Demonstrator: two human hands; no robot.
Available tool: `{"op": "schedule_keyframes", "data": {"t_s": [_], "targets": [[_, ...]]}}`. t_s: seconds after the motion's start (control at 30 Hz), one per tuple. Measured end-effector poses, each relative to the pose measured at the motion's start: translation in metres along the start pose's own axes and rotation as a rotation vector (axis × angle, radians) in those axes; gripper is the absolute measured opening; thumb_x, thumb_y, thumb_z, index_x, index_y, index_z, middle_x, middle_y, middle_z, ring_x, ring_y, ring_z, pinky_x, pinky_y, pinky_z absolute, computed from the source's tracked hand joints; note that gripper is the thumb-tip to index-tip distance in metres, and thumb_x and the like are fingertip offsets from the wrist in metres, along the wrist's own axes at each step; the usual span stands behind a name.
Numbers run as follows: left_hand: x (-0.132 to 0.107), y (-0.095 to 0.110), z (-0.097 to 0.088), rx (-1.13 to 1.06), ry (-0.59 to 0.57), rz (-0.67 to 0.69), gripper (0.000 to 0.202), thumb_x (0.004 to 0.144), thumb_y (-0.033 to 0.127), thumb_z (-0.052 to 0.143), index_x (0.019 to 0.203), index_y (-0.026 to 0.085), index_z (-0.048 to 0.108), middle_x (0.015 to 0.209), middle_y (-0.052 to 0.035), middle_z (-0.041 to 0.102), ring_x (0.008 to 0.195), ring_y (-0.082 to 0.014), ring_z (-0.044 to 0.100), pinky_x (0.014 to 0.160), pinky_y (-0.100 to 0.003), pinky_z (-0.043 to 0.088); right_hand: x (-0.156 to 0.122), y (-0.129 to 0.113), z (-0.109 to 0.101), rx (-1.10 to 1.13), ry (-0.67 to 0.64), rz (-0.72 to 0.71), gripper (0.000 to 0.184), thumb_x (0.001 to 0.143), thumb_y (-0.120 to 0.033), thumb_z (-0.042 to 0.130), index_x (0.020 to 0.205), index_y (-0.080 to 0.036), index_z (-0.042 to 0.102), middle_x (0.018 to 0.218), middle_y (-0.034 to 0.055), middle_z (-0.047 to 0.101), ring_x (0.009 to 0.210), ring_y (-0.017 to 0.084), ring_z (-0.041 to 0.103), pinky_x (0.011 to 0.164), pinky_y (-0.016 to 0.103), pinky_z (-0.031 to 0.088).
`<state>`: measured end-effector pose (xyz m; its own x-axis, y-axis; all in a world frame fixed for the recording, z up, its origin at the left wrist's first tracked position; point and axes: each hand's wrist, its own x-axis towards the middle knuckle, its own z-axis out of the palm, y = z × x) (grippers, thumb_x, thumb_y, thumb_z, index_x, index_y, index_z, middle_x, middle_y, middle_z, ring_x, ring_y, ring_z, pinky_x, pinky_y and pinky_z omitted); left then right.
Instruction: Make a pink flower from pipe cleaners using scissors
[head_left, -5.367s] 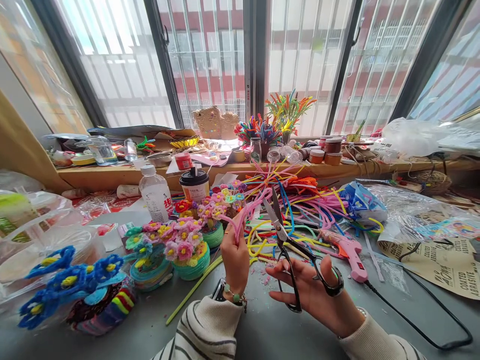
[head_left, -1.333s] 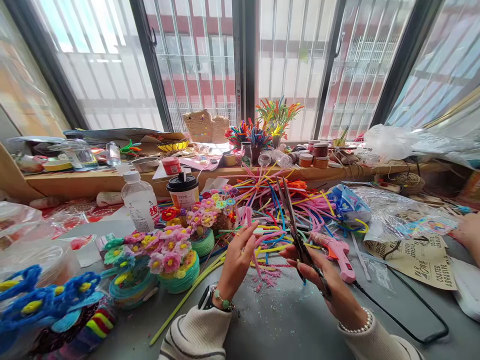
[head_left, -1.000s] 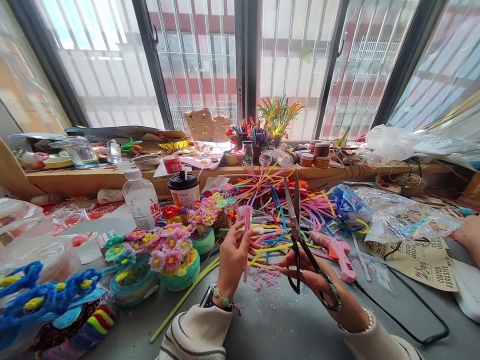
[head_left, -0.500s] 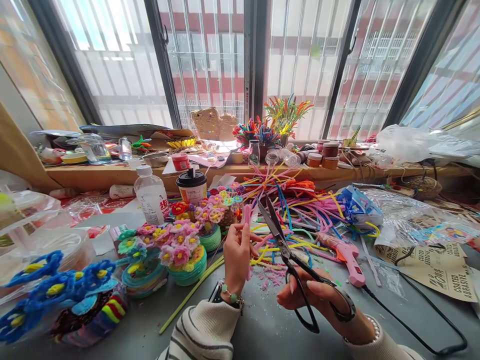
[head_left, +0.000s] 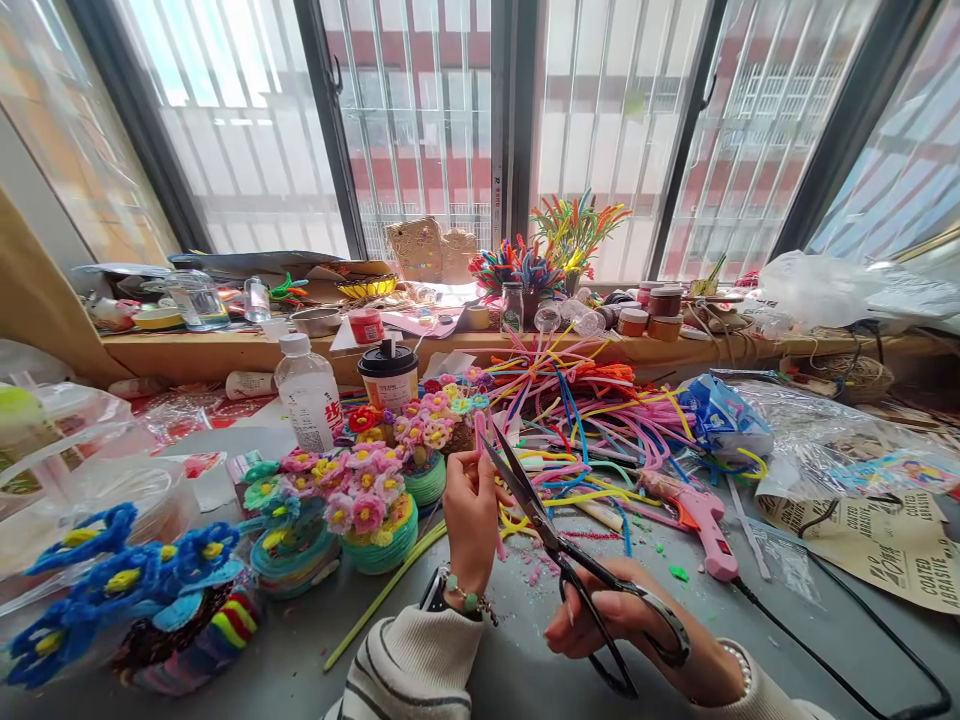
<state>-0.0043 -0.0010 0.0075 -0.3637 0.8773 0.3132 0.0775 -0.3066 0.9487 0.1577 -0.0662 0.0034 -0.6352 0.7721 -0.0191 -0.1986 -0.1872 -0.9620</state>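
Between the fingers of my left hand (head_left: pixel 471 510) are pink pipe cleaners (head_left: pixel 481 432), standing up above the fingertips, with a pink end hanging below. My right hand (head_left: pixel 622 620) grips black-handled scissors (head_left: pixel 546 530), its fingers in the handle loops. The scissor blades are slightly apart and point up and left, their tips close by the pink pipe cleaners. Whether the blades touch them I cannot tell. Small pink clippings (head_left: pixel 540 570) lie on the grey table (head_left: pixel 517 660) between my hands.
Pipe-cleaner flower pots (head_left: pixel 379 535) and a blue flower piece (head_left: pixel 120 580) stand at the left. A water bottle (head_left: pixel 309 395) and lidded cup (head_left: pixel 388 375) are behind. A pipe-cleaner heap (head_left: pixel 600 400) spreads behind my hands. The pink glue gun (head_left: pixel 709 530) lies right, its cord trailing forward.
The scissors have moved left, bringing their tips up to the pink pipe cleaners. My left hand has shifted only slightly, still pinching them. The view has shifted a little.
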Motion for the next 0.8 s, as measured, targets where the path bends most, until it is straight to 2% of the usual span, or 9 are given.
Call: {"op": "schedule_keyframes", "data": {"t_s": [0.1, 0.3, 0.5, 0.67, 0.8], "targets": [[-0.0002, 0.0001, -0.0002, 0.003, 0.009, 0.019, 0.020, 0.075, 0.038, 0.045, 0.076, 0.019, 0.040, 0.044, 0.0071, 0.049, 0.034, -0.0095, 0.049, 0.035, -0.018, 0.035, -0.0001, -0.0024, 0.0010, -0.024, 0.001, 0.027, 0.037, 0.069, -0.044, 0.054, 0.078, -0.009, 0.059, 0.082, 0.0142, 0.065, 0.080, 0.025, 0.061, 0.075, 0.041, 0.045], [-0.0007, 0.0050, -0.0002, 0.004, 0.040, 0.002, 0.023, 0.075, 0.040, 0.044, 0.079, 0.018, 0.040, 0.062, 0.0025, 0.055, 0.036, -0.0084, 0.051, 0.032, -0.018, 0.036, -0.0014, -0.0020, 0.0014, -0.018, 0.018, 0.009, 0.036, 0.070, -0.044, 0.052, 0.078, -0.009, 0.059, 0.080, 0.0129, 0.065, 0.079, 0.025, 0.061, 0.073, 0.040, 0.045], [-0.0016, 0.0058, -0.0001, 0.005, 0.045, 0.010, 0.022, 0.075, 0.039, 0.045, 0.077, 0.018, 0.041, 0.057, 0.0045, 0.052, 0.035, -0.0074, 0.049, 0.034, -0.017, 0.037, -0.0018, 0.0005, 0.0002, -0.012, 0.017, 0.009, 0.034, 0.071, -0.042, 0.052, 0.077, -0.010, 0.059, 0.082, 0.0143, 0.064, 0.081, 0.026, 0.061, 0.074, 0.042, 0.044], [-0.0055, 0.0044, 0.0023, 0.019, -0.058, 0.054, 0.019, 0.077, 0.037, 0.043, 0.075, 0.018, 0.042, 0.062, 0.0025, 0.056, 0.037, -0.0062, 0.047, 0.036, -0.017, 0.037, -0.0004, 0.0014, -0.0008, 0.010, 0.034, -0.014, 0.034, 0.071, -0.044, 0.052, 0.079, -0.012, 0.058, 0.080, 0.0126, 0.063, 0.082, 0.027, 0.060, 0.074, 0.043, 0.043], [-0.0091, 0.0039, 0.0051, -0.039, -0.229, 0.047, 0.018, 0.077, 0.036, 0.043, 0.077, 0.018, 0.043, 0.066, 0.0003, 0.059, 0.040, -0.0068, 0.047, 0.038, -0.018, 0.038, -0.0004, 0.0025, -0.0036, -0.003, 0.089, -0.085, 0.035, 0.073, -0.046, 0.049, 0.086, -0.014, 0.059, 0.091, 0.0124, 0.061, 0.090, 0.026, 0.056, 0.082, 0.044, 0.039]]}}
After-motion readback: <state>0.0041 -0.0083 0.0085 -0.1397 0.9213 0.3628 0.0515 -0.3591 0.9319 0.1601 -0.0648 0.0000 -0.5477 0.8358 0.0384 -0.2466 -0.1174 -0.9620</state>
